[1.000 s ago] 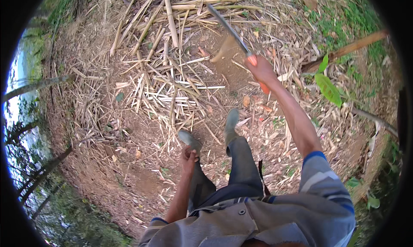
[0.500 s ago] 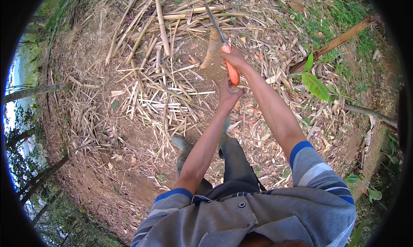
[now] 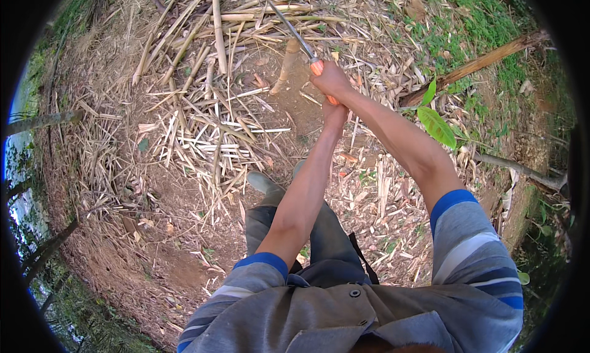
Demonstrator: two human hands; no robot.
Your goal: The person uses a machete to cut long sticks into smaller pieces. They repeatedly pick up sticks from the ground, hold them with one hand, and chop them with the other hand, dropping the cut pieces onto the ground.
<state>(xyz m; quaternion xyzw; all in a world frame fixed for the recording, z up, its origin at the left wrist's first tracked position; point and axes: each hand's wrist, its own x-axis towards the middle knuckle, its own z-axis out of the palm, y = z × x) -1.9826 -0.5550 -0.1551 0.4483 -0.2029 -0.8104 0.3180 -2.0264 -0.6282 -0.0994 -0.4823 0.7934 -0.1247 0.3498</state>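
Observation:
A machete (image 3: 297, 38) with a long, narrow grey blade and an orange handle points forward and to the left. My right hand (image 3: 332, 81) is wrapped around the handle just behind the blade. Below it, my left hand (image 3: 335, 113) closes on the handle's lower end, and most of the handle is covered by the two hands. Just left of the blade, a short, pale, thick stalk piece (image 3: 286, 65), like a bamboo stump, stands tilted on bare soil. The blade seems to hang above the ground.
Several cut stalks (image 3: 219, 30) lie beyond, to the left. Split strips (image 3: 206, 147) are heaped nearer my boots (image 3: 265, 186). On the right are a brown log (image 3: 476, 67), a leafy green sprig (image 3: 436, 125) and a grey branch (image 3: 519, 168). Thin trunks (image 3: 44, 123) rise at the left.
My left hand has moved up and closed around the handle's lower end below my right hand. The whole view has shifted slightly, and the blade still points forward-left.

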